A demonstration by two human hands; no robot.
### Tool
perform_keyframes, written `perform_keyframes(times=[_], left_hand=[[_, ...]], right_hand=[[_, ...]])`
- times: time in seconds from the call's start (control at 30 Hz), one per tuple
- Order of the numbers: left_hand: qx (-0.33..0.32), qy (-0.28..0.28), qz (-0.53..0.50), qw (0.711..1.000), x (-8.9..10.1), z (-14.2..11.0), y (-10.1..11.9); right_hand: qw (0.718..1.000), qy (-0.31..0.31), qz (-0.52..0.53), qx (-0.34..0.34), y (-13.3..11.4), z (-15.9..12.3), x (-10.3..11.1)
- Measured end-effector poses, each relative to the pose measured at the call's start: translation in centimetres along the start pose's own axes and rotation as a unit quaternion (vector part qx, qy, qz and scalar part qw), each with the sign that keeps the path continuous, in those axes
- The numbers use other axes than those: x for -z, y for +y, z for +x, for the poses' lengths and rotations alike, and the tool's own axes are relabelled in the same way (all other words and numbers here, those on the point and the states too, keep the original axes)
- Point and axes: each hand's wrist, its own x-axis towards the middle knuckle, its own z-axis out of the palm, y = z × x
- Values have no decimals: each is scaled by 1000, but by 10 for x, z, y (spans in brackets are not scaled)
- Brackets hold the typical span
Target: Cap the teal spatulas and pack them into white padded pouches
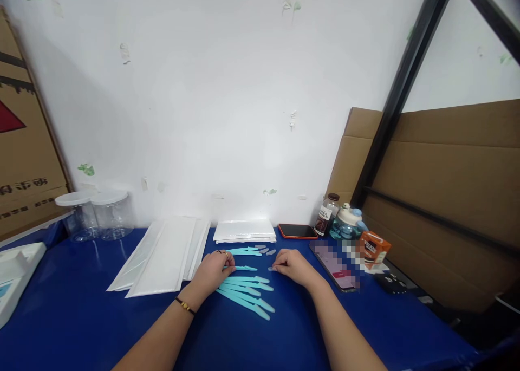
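My left hand (219, 268) pinches a turquoise eyebrow razor (246, 268) by its handle, the blade end pointing right. Across a small gap, my right hand (290, 265) has thumb and fingers closed on a small clear blade cap (271, 269). Nearer to me, several more turquoise razors (254, 300) lie fanned out on the blue tabletop (227, 344). Beyond my left fingers rest a few others (244, 251), next to loose clear caps (270, 252). A dark bracelet with a gold bead circles my left wrist.
White padded envelopes (162, 260) lie at the left, and a white stack (244, 231) sits against the wall. Clear jars (112, 219) stand at the back left. On the right are phones (298, 230), a brown bottle (326, 214), a water bottle (346, 223) and an orange box (372, 247).
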Motion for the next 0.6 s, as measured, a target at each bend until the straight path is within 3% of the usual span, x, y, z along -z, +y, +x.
perform_keyframes(times=[0.17, 0.43, 0.6], left_hand=[[2, 2, -5, 1000, 0, -1, 0], [-1, -4, -14, 1000, -2, 0, 1], [-18, -6, -21, 1000, -6, 0, 5]], right_hand=[[999, -17, 44, 9, -3, -2, 0], [997, 2, 28, -65, -10, 0, -9], [995, -7, 66, -68, -23, 1, -15]])
